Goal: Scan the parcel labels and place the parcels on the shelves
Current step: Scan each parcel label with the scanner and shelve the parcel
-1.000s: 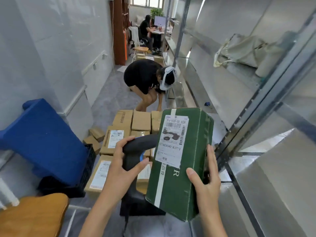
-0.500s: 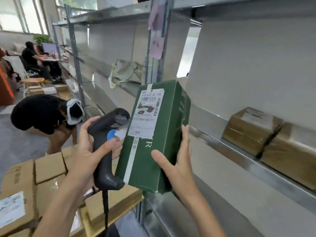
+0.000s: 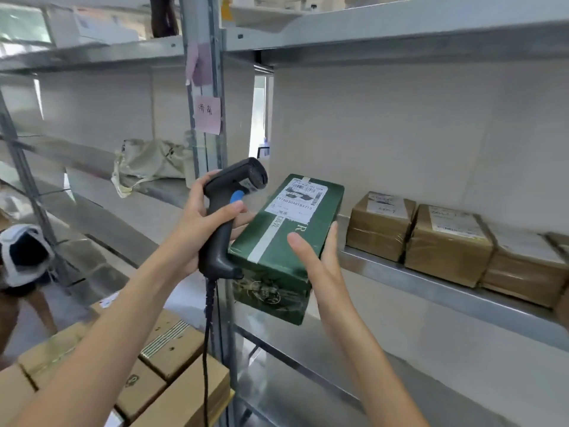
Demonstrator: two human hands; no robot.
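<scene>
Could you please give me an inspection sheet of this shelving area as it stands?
Surface: metal shelf, bare at its left end.
Job's things: green parcel, label up, held before the shelf; scanner.
Clutter: taped brown parcels on the shelf; cardboard boxes below.
Grippers: left hand grips the scanner; right hand holds the parcel.
Cables: scanner cord hangs down.
Surroundings: pink notes on the post; cloth bag.

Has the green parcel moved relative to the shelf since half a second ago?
Yes. The green parcel has tipped flatter and come closer to the brown parcels on the metal shelf.
</scene>
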